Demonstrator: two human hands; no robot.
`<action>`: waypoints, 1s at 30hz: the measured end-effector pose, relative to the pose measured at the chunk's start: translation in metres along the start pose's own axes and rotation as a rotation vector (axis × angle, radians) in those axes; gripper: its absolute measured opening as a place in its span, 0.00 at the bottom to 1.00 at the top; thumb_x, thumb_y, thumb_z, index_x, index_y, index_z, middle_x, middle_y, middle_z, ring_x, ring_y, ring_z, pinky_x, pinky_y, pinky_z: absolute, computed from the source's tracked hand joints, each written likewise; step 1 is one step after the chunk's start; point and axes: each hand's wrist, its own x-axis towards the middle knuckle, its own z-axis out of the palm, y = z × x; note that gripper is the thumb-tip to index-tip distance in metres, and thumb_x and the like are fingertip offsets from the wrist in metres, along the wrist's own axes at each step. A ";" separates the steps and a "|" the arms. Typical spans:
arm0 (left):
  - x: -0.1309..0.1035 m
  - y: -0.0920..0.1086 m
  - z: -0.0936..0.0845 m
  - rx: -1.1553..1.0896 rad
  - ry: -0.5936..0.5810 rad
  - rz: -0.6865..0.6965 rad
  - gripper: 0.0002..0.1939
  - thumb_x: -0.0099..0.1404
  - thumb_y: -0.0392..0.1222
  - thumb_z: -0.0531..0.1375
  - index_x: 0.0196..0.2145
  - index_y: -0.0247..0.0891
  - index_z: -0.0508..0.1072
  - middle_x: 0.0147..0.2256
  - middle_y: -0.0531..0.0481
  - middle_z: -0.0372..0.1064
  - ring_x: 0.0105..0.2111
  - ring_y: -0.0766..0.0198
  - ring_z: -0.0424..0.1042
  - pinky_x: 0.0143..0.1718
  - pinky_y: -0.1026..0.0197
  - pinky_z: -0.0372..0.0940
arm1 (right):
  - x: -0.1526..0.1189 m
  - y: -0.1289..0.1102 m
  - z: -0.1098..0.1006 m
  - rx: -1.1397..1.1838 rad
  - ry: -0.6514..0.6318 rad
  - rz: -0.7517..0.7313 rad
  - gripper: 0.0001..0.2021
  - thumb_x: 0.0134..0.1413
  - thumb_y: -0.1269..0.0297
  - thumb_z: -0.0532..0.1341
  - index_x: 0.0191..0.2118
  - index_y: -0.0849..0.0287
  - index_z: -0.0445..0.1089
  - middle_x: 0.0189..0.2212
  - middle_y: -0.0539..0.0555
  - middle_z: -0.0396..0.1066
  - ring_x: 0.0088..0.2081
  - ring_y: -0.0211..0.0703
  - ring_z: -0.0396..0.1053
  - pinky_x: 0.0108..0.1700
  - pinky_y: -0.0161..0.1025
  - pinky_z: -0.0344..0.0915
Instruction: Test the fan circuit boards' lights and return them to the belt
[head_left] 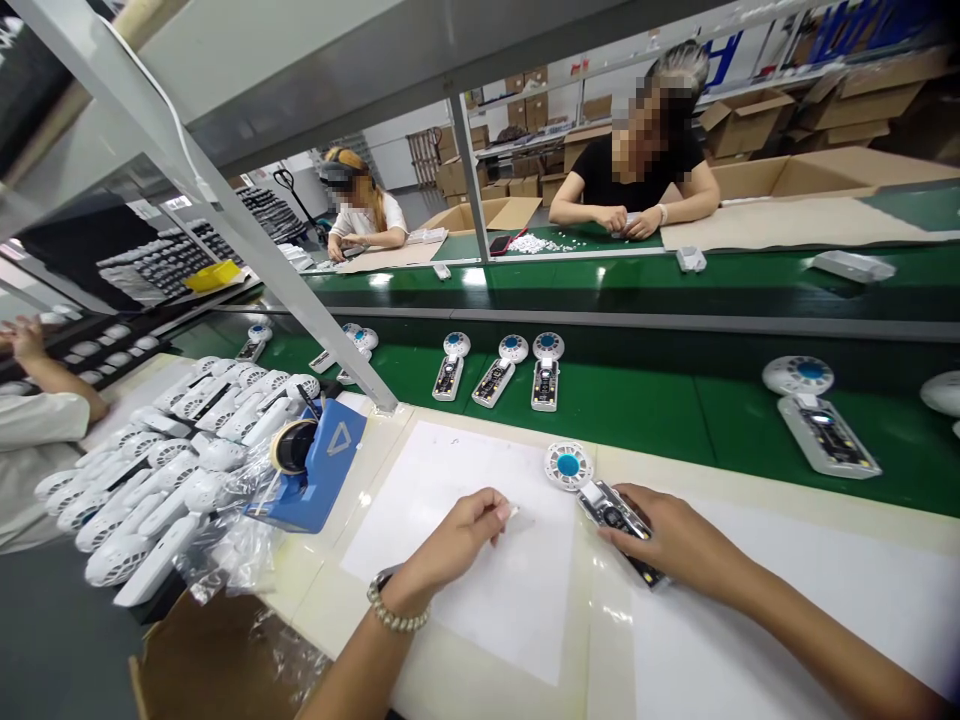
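Fingers [626,528] of R hand [671,535] grip fan unit [600,490] from above.

blue tape dispenser [319,470] | white fan shells [161,470] heaped left | green conveyor [660,410] carrying fans

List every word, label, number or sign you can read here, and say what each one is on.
No readable words or numbers.
Blue tape dispenser: a white triangle outline, no lettering.
Cardboard boxes on the far shelves: any print too small and blurred.
Fan unit under the right hand: no legible marking.
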 end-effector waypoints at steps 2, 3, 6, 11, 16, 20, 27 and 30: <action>0.007 0.014 0.011 -0.167 0.002 0.056 0.12 0.60 0.48 0.51 0.28 0.36 0.62 0.25 0.53 0.58 0.27 0.68 0.59 0.32 0.65 0.58 | 0.002 -0.005 0.002 0.019 -0.020 0.000 0.16 0.48 0.51 0.56 0.41 0.53 0.65 0.33 0.54 0.71 0.34 0.51 0.68 0.33 0.40 0.61; 0.012 0.017 0.019 -0.212 0.015 0.070 0.12 0.59 0.48 0.53 0.28 0.36 0.63 0.24 0.54 0.58 0.26 0.68 0.59 0.31 0.65 0.58 | 0.003 -0.007 0.003 0.030 -0.024 0.000 0.15 0.48 0.52 0.56 0.40 0.54 0.65 0.32 0.54 0.71 0.33 0.51 0.68 0.32 0.39 0.61; 0.030 0.015 0.047 -0.240 0.015 0.040 0.11 0.57 0.47 0.55 0.27 0.35 0.63 0.23 0.54 0.57 0.23 0.70 0.57 0.26 0.66 0.56 | 0.004 -0.009 0.007 0.087 -0.015 -0.018 0.14 0.48 0.54 0.57 0.40 0.55 0.64 0.30 0.52 0.70 0.30 0.47 0.68 0.32 0.38 0.61; 0.048 -0.004 0.077 -0.201 0.021 -0.003 0.11 0.56 0.46 0.55 0.25 0.35 0.63 0.20 0.56 0.57 0.20 0.71 0.55 0.22 0.67 0.51 | -0.004 -0.002 0.011 0.329 -0.022 -0.029 0.23 0.45 0.60 0.60 0.49 0.58 0.57 0.39 0.54 0.68 0.33 0.43 0.68 0.36 0.38 0.65; 0.049 -0.004 0.072 -0.198 0.034 0.023 0.13 0.55 0.48 0.56 0.24 0.35 0.63 0.19 0.56 0.55 0.21 0.70 0.55 0.23 0.67 0.52 | -0.007 0.003 0.013 0.406 -0.024 -0.019 0.24 0.44 0.60 0.61 0.48 0.59 0.59 0.39 0.55 0.68 0.34 0.43 0.67 0.35 0.39 0.67; 0.055 0.002 0.053 -0.123 0.174 0.129 0.14 0.56 0.50 0.56 0.25 0.35 0.64 0.22 0.55 0.58 0.24 0.69 0.57 0.28 0.66 0.54 | -0.006 0.002 0.011 0.388 -0.058 -0.004 0.24 0.45 0.58 0.61 0.48 0.58 0.58 0.38 0.55 0.67 0.33 0.43 0.67 0.34 0.38 0.66; 0.072 0.004 0.036 0.029 0.242 0.162 0.16 0.57 0.52 0.55 0.22 0.35 0.63 0.20 0.56 0.58 0.22 0.69 0.57 0.25 0.66 0.53 | -0.007 -0.001 0.009 0.400 -0.075 0.003 0.24 0.45 0.59 0.60 0.49 0.59 0.58 0.38 0.55 0.67 0.33 0.43 0.67 0.31 0.36 0.64; 0.074 0.005 0.036 0.051 0.244 0.168 0.17 0.57 0.52 0.55 0.21 0.35 0.63 0.19 0.56 0.58 0.21 0.69 0.57 0.24 0.66 0.52 | -0.008 -0.001 0.009 0.409 -0.095 -0.001 0.22 0.46 0.58 0.60 0.48 0.58 0.58 0.38 0.53 0.67 0.32 0.42 0.67 0.31 0.36 0.64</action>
